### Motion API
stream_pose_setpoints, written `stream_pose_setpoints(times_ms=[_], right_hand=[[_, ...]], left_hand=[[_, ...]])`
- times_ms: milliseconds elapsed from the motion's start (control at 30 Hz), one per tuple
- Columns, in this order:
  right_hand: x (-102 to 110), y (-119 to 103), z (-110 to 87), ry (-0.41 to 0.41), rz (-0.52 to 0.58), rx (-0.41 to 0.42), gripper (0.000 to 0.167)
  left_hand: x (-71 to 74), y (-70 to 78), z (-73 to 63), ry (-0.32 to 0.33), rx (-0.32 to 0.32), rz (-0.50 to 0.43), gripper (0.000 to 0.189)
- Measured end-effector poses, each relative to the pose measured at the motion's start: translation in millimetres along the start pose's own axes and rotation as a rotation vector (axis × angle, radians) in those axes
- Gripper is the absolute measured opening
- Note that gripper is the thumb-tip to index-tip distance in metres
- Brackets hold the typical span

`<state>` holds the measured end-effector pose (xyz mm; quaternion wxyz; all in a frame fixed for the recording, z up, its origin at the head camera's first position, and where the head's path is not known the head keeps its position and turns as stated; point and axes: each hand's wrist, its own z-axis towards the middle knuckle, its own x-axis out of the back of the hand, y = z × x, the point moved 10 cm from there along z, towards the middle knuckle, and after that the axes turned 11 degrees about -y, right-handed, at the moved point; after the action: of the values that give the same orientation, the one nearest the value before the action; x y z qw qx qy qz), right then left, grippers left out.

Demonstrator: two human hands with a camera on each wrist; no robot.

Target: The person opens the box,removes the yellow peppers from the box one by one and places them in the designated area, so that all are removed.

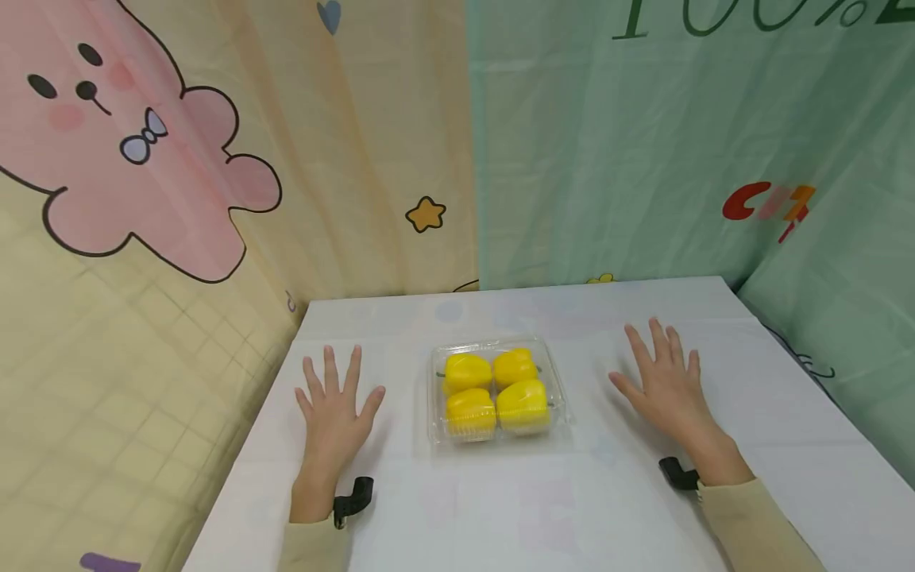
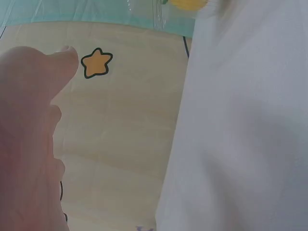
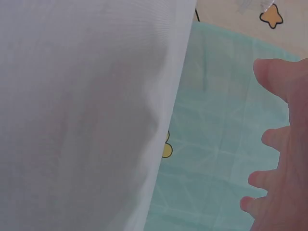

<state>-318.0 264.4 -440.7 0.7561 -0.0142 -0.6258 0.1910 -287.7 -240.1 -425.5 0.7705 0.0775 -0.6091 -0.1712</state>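
A clear plastic clamshell box [image 1: 436, 433] stands in the middle of the white table, with several yellow bell peppers [image 1: 524, 403] inside in two rows. To its left, my left hand [image 1: 334, 417] is spread with straight fingers, palm down, holding nothing. On the other side of the box, my right hand [image 1: 672, 389] is likewise spread and empty. Both hands are apart from the box. In the left wrist view, a bit of a yellow pepper [image 2: 188, 4] shows at the top edge, beyond the thumb.
The white table [image 1: 493, 508] reaches back to printed curtains, one beige [image 1: 372, 159] and one green [image 1: 608, 159]. More curtain hangs along the left and right sides. Black camera mounts [image 1: 353, 499] sit at both wrists, by the beige sleeves.
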Motion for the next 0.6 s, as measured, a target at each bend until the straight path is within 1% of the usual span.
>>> stream_pose_setpoints(times_ms=[100,233,333,433,500,600], right_hand=[[-1,-4,0.3,-0.002,0.014,0.008,0.087],[-2,-12,1.0,-0.006,0.046,0.036,0.086],[-3,-20,0.8,-0.005,0.078,0.066,0.085],[-4,-28,1.0,-0.006,0.112,0.096,0.085],[-6,-32,1.7,-0.012,0.132,0.106,0.085],[-7,-36,3.1,-0.023,0.165,0.115,0.086]], left_hand=[[-3.7,4.1,1.2,-0.011,-0.010,-0.026,0.077],[-9.1,16.0,0.2,-0.032,-0.041,-0.111,0.079],[-17.2,26.2,-0.4,-0.071,-0.063,-0.184,0.080],[-26.2,34.8,-1.0,-0.114,-0.076,-0.228,0.082],[-30.5,40.1,-1.3,-0.138,-0.083,-0.266,0.082],[-35.4,47.1,-1.8,-0.176,-0.090,-0.349,0.082]])
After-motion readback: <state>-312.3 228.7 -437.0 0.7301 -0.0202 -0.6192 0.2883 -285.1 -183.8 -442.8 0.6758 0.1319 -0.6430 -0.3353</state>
